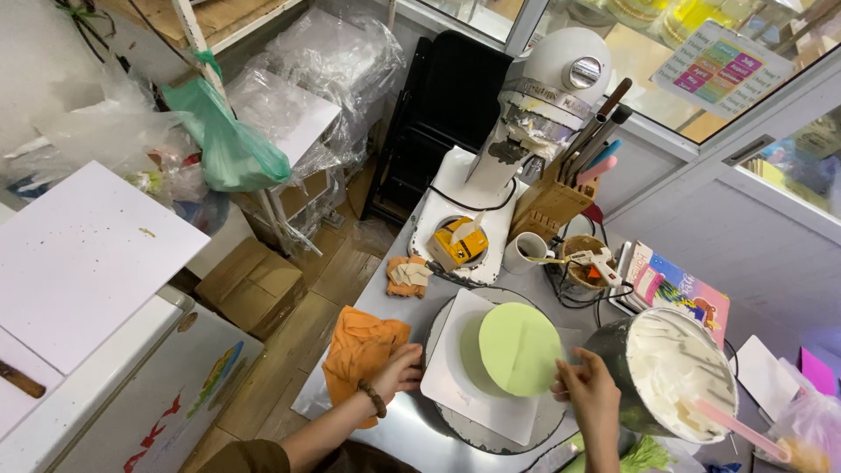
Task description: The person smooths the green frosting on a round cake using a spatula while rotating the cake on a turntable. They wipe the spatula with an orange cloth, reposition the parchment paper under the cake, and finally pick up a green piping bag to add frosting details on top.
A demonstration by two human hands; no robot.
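Observation:
A pale green round board (pixel 519 348) lies on a white square board (pixel 455 385), which rests on a grey turntable (pixel 491 436). My right hand (pixel 585 385) pinches the green round's near right edge. My left hand (pixel 399 368), with a bead bracelet on the wrist, presses on an orange cloth (pixel 361 350) at the left edge of the steel table (pixel 412 429). A steel bowl of white cream (pixel 670 372) with a pink spatula (pixel 731 427) in it stands just right of my right hand.
A white stand mixer (pixel 526 114), a wooden tool block (pixel 552 201), a yellow box (pixel 457 245), a mug (pixel 526 251) and books (pixel 674 289) crowd the table's far side. Cardboard boxes (pixel 254 285) and a green bag (pixel 229 144) sit left, beside a white counter (pixel 79 254).

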